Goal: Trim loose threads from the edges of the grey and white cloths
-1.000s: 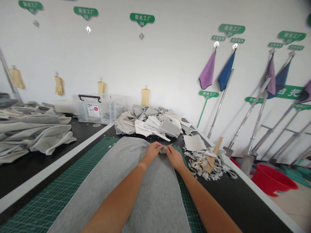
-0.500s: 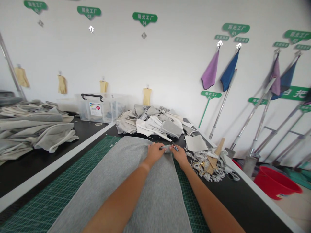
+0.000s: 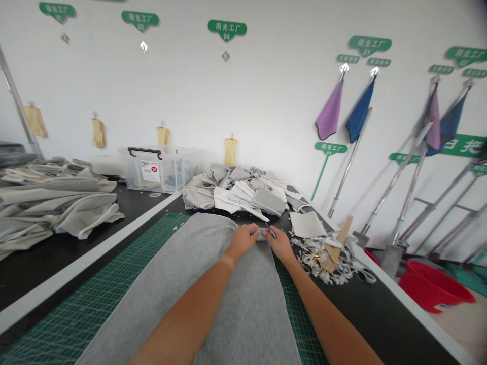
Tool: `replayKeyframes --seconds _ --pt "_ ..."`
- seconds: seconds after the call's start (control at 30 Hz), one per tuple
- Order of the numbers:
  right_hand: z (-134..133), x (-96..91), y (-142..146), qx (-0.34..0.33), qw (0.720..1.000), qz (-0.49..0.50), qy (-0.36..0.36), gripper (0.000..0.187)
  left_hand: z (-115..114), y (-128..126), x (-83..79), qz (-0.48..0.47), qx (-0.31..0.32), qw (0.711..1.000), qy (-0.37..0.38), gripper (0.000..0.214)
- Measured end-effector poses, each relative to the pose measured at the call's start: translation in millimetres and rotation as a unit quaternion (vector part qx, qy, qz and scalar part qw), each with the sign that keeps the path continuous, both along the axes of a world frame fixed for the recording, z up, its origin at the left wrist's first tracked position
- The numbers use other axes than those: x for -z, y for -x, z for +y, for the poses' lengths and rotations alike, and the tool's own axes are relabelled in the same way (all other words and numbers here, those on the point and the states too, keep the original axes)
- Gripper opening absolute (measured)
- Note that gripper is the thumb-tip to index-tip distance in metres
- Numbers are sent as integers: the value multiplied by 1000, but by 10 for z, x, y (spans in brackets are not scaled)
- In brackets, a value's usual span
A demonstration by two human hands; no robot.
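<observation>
A long piece of grey fabric (image 3: 178, 284) lies flat over the green cutting mat (image 3: 102, 299). At its far right corner my left hand (image 3: 243, 238) is closed, pinching the raised edge between thumb and fingers. My right hand (image 3: 280, 244) is closed beside it, almost touching, with a small slim tool (image 3: 272, 232), blue with a dark tip, in its fingers. The tool is too small to name its kind. The right fingertips also meet the lifted corner of the fabric.
Beyond the mat is a heap of grey and white cloth pieces (image 3: 236, 190). White scraps (image 3: 327, 274) lie to the right with brown strips. Stacked fabric (image 3: 57, 203) and a clear plastic box (image 3: 152, 170) stand left. A red bucket (image 3: 433, 286) is off the table's right edge.
The fingertips of my right hand have come slightly closer to the left, and the tool has turned a little, its dark tip showing less. The fabric lies as before.
</observation>
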State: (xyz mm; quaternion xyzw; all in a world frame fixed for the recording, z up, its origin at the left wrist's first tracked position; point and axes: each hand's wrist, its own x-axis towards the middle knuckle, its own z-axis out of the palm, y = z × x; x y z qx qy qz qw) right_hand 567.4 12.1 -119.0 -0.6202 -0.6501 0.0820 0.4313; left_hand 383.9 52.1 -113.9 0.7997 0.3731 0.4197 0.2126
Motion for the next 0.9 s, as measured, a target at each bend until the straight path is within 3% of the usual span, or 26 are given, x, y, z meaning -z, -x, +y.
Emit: replayKeyframes --seconds 0.37,0.6,0.9 --pt "-176 -161 130 -47 998 39 24 41 198 24 67 -104 63 988 99 30" --pt "-222 -161 177 -42 997 49 41 48 200 36 46 -123 89 982 111 31" --pt "-262 -134 194 -42 998 -1 37 42 205 40 44 -127 115 980 104 30"
